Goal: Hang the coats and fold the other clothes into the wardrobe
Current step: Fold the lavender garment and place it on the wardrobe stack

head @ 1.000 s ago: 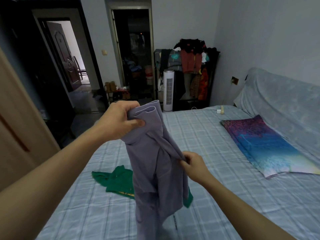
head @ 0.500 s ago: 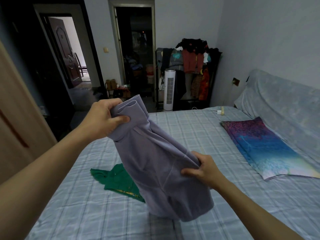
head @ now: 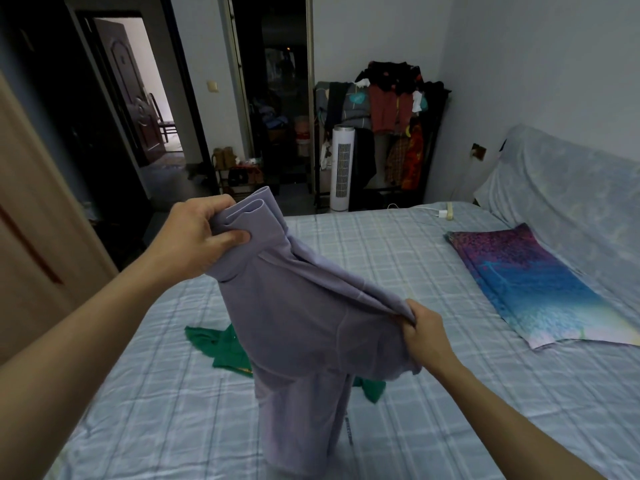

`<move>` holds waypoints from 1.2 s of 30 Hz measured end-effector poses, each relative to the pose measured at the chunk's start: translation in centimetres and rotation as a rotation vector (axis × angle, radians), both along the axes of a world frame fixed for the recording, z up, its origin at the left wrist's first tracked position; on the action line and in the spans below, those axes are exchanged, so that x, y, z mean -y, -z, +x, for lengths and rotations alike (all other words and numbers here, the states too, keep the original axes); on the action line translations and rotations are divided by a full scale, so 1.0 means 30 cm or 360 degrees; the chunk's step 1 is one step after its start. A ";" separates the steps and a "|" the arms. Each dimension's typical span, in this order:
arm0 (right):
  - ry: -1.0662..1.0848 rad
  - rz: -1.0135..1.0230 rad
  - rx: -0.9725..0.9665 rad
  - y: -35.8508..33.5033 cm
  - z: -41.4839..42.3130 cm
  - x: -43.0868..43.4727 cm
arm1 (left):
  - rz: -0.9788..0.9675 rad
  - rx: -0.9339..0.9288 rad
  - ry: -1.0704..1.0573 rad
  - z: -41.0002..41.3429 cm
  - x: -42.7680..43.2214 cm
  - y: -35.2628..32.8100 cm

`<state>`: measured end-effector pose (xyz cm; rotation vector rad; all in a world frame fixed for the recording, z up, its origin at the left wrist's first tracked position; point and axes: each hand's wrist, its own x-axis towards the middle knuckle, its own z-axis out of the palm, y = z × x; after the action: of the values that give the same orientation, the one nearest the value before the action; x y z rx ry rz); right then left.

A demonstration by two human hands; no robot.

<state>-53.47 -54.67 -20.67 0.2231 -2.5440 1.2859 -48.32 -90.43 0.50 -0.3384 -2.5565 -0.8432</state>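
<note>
My left hand point(head: 201, 237) grips the lilac garment point(head: 304, 323) by its doubled top band, near the left edge of the bed point(head: 381, 244). The cloth hangs in front of a green garment point(head: 225, 351) lying mid-bed. My right hand point(head: 422, 330) pinches its side. Bare sheet runs rightward to the purple-blue cloth point(head: 533, 292). The hem tag is unreadable.

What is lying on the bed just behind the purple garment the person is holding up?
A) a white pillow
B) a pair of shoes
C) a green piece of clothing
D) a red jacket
C: a green garment lies crumpled on the checked bed, partly hidden by the purple garment that the left hand and right hand grip.
</note>
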 end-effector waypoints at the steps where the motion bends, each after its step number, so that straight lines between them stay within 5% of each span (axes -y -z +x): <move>1: -0.0027 -0.0014 -0.0053 -0.003 -0.007 -0.001 | -0.0004 -0.0018 -0.0007 0.000 0.009 0.002; 12: -0.0716 0.0390 0.0275 0.020 -0.098 -0.068 | 0.0009 0.0021 -0.0153 -0.106 0.138 0.144; 18: -0.0464 0.0552 0.0259 0.086 -0.244 0.010 | -0.0015 0.0044 -0.0144 -0.261 0.128 0.260; 23: -0.0082 0.0329 0.0243 0.113 -0.441 0.068 | -0.0015 -0.0031 -0.0199 -0.472 0.130 0.327; 30: 0.0244 0.0242 -0.0312 -0.108 -0.708 0.089 | 0.0265 -0.0347 -0.0219 -0.711 0.134 0.213; 36: 0.0255 0.0272 -0.0651 -0.343 -0.673 -0.022 | 0.0366 -0.0559 -0.0039 -0.550 0.076 0.061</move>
<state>-73.67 -54.02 -10.38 0.2790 -2.2648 0.8611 -64.81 -92.72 -1.32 -0.3480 -2.1142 -0.9631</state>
